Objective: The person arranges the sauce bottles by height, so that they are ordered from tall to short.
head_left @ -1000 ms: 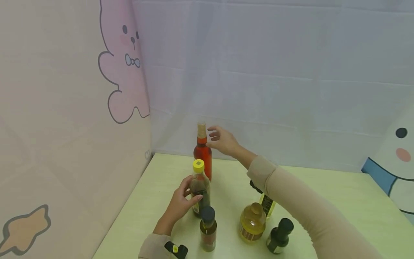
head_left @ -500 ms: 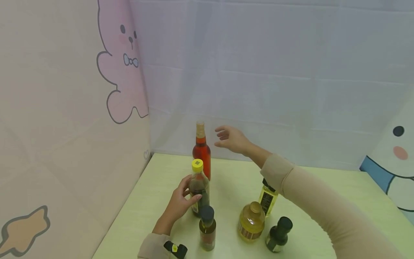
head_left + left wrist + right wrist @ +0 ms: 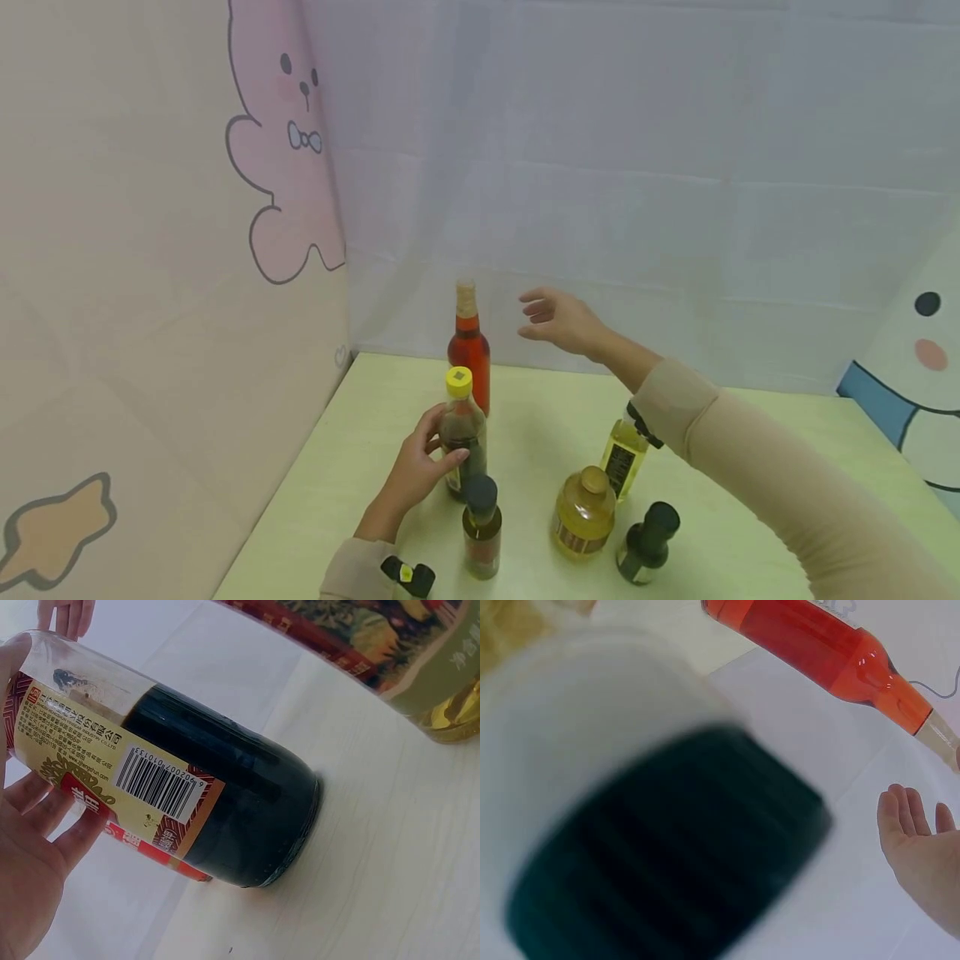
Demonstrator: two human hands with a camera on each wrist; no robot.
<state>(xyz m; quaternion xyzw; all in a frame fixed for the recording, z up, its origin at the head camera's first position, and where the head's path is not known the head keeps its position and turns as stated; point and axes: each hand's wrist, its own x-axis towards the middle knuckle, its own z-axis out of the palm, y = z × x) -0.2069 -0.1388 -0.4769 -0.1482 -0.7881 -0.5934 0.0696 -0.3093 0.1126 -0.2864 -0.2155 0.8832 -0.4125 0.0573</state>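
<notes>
My left hand (image 3: 415, 467) grips a vinegar bottle (image 3: 465, 429) with a yellow cap, thumb on the near side and fingers round its left. In the left wrist view that bottle (image 3: 240, 802) shows a barcode label and dark liquid, its base at the table. Directly behind it stands a tall bottle of red liquid (image 3: 469, 354) with a pale gold neck wrap. To the right of this neck, my right hand (image 3: 566, 321) hangs in the air with loosely bent fingers, holding nothing. The right wrist view shows a gap between the hand (image 3: 922, 855) and the red bottle (image 3: 810, 645).
A small dark-capped bottle (image 3: 482, 537) stands in front of the vinegar. Towards the right are a round yellow oil bottle (image 3: 583, 517), a slim yellow bottle (image 3: 622, 462) under the right forearm and a short dark bottle (image 3: 647, 546). A blurred dark cap (image 3: 675, 847) looms near the right wrist camera.
My right hand has moved right, away from the red bottle's neck, uncovering more of the slim yellow bottle. The left hand and the bottles have stayed in place.
</notes>
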